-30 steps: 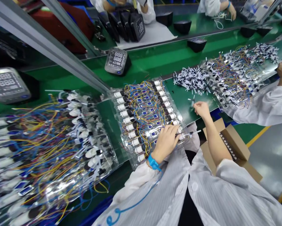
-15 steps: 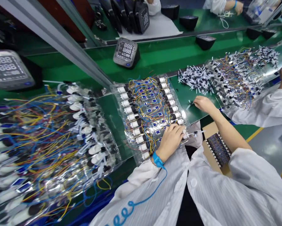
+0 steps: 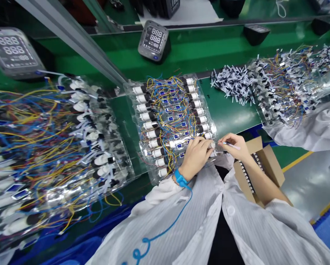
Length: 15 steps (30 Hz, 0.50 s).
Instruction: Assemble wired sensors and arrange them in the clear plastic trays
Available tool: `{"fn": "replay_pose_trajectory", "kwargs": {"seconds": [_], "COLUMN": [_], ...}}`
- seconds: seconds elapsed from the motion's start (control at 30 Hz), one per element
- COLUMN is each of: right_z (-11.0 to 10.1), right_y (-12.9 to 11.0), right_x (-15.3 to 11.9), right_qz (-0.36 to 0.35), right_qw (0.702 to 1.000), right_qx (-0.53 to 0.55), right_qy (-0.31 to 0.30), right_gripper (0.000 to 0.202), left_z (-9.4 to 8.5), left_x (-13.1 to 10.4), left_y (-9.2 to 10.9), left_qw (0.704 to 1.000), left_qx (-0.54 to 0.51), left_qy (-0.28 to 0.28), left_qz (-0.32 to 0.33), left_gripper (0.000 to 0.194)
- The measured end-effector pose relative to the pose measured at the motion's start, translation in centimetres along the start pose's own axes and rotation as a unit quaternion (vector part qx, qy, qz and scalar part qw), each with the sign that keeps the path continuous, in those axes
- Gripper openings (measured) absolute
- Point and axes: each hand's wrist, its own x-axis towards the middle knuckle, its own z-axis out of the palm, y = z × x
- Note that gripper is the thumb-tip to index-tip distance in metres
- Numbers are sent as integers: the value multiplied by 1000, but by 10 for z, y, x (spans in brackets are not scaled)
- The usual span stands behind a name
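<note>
My left hand (image 3: 195, 156) rests on the near right corner of a clear plastic tray (image 3: 131, 90) that holds two rows of small white-and-black cylinders with blue, yellow and red wires. Its fingers close around one cylinder (image 3: 212, 145) at the tray's edge. My right hand (image 3: 233, 144) sits right beside it, pinching a small white tube piece (image 3: 233, 146) close to that cylinder. A blue wrist strap (image 3: 180, 179) with a coiled cord is on my left wrist.
A heap of small white tube pieces (image 3: 233, 86) lies on the green bench at right. Clear wired trays lie at left (image 3: 57, 147) and right (image 3: 291, 88). Display units (image 3: 154, 39) ride the green conveyor. An open cardboard box (image 3: 260, 167) sits below the bench. Another person's white sleeve (image 3: 313, 129) is at right.
My right hand left the bench near the heap and came back to my left hand carrying a white tube piece. The view dipped downward.
</note>
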Motion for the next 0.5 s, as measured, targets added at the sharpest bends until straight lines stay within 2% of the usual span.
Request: {"fn": "replay_pose_trajectory", "kwargs": {"seconds": [0.17, 0.27, 0.5], "right_z": [17, 28, 38], "right_y": [26, 29, 39], "right_x": [-2, -4, -6], "right_qz": [-29, -38, -23], "right_qw": [997, 994, 989], "right_qx": [40, 67, 98], "right_qy": [51, 83, 109], "right_gripper": [21, 23, 31], "left_z": [4, 6, 9], "left_x": [0, -1, 1], "left_y": [-3, -5, -8], "left_qw": [1000, 1000, 1000], "left_qx": [-6, -13, -3], "left_qy": [16, 25, 20], "left_qz": [-5, -10, -6], "left_gripper": [31, 30, 30]}}
